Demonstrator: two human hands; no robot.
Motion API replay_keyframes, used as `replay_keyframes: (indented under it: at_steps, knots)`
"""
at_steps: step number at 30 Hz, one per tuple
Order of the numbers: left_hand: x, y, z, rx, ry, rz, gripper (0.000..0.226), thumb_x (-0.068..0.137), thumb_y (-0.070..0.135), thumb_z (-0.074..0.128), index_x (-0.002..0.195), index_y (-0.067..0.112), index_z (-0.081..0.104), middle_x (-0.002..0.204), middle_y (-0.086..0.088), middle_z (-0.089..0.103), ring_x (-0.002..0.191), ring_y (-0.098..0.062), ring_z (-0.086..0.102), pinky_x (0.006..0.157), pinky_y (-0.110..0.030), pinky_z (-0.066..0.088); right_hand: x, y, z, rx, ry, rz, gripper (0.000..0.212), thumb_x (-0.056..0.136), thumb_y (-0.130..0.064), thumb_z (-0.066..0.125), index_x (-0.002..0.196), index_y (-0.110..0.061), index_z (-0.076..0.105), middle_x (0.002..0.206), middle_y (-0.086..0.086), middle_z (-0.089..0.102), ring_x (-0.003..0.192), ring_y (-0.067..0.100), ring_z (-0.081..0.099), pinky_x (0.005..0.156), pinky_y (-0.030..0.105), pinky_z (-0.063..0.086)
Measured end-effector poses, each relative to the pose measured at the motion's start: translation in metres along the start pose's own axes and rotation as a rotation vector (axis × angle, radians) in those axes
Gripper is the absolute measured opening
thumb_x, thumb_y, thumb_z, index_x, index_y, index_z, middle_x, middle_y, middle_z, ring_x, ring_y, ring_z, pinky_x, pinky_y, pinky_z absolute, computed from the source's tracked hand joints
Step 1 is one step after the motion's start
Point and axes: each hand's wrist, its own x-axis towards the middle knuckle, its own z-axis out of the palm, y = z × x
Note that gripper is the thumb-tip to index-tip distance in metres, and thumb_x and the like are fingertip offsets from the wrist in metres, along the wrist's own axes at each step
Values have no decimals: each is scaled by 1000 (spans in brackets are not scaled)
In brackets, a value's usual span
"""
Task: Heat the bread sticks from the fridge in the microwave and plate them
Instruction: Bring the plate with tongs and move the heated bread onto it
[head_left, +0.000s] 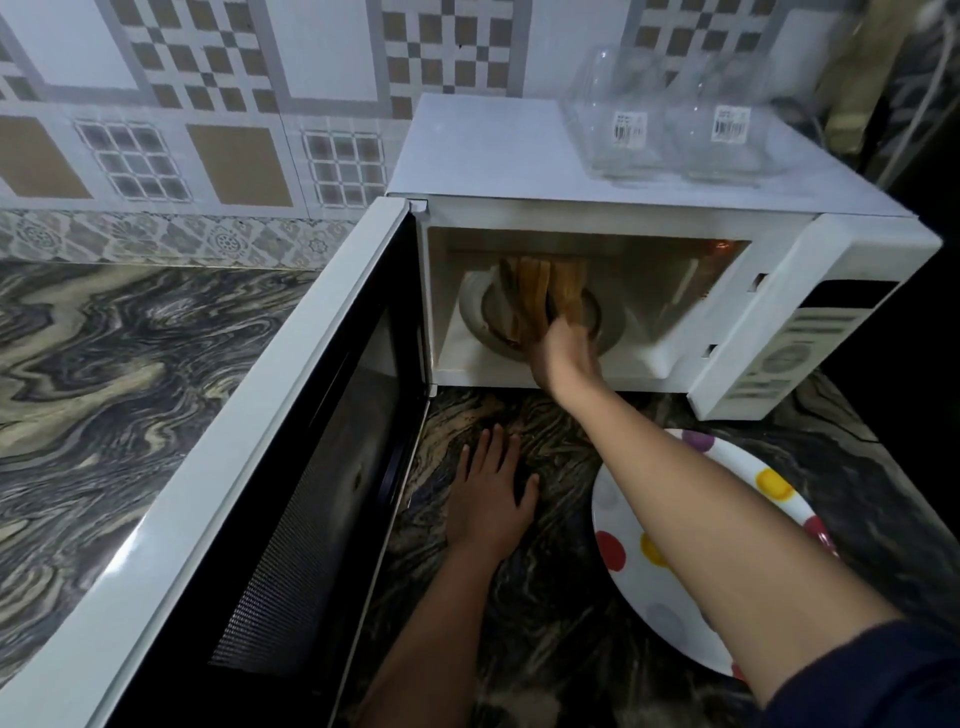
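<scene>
Taking the microwave (493, 150) as the reference, I log the scene from the head view as follows.

1. Left of the microwave, a marbled counter (104, 364) runs up to a patterned tile wall (208, 104).
2. The microwave door (291, 467) is swung fully open to the left, its dark inner window facing the cavity.
3. In front of the microwave, just beside the open door, the left hand (493, 499) lies palm down on the counter. Its fingers are straight and spread, and they hold nothing.
4. Inside the microwave cavity, a round dish (478, 312) sits on the floor. The bread sticks (540, 291) stand on it as a bundle of brown strips, leaning toward the back wall.
5. The right hand (558, 353) reaches through the microwave opening and meets the near ends of the bread sticks. I read its fingers as curled round those ends in a grasp, though the fingertips are hidden behind the sticks.
6. In front of the microwave, under the right forearm, a white plate (628, 582) with coloured dots rests on the counter. It carries no food.
7. On top of the microwave, toward its right rear, two clear glass containers (670, 119) stand side by side, each with a label.
8. The control panel (810, 338) occupies the right end of the microwave front.
</scene>
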Motion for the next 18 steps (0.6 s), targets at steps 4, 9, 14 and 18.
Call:
replay_keyframes:
  at_steps: [4,9,14,18]
  knots:
    - [-10,0,-5,44,-24,21,77,81,50,-4,150,19,13,158,-2,12,147,-16,7,112,-27,-7,-21,3,-23,-107,37,-69,36,97,-28,46,123,-3,47,121,18,57,110,37,56,73,33,38]
    - [-42,2,-8,134,-43,-25,65,88,42,16,139,13,43,147,-5,40,137,-23,38,113,-36,23,-51,25,-54,-121,55,-102,42,94,-37,49,119,-4,45,118,16,57,106,35,58,69,35,41]
    - [-75,16,-8,195,-44,-107,60,87,40,26,128,10,57,132,-11,58,122,-26,55,100,-43,43,-90,62,-90,-148,83,-130,45,94,-38,50,123,-4,44,120,18,57,107,38,57,72,35,40]
    - [-107,33,-2,177,-92,-112,84,77,48,-5,147,13,27,155,-8,24,144,-22,21,117,-40,14,-124,106,-115,-143,93,-86,47,93,-39,51,123,-4,45,121,19,57,109,38,56,74,35,41]
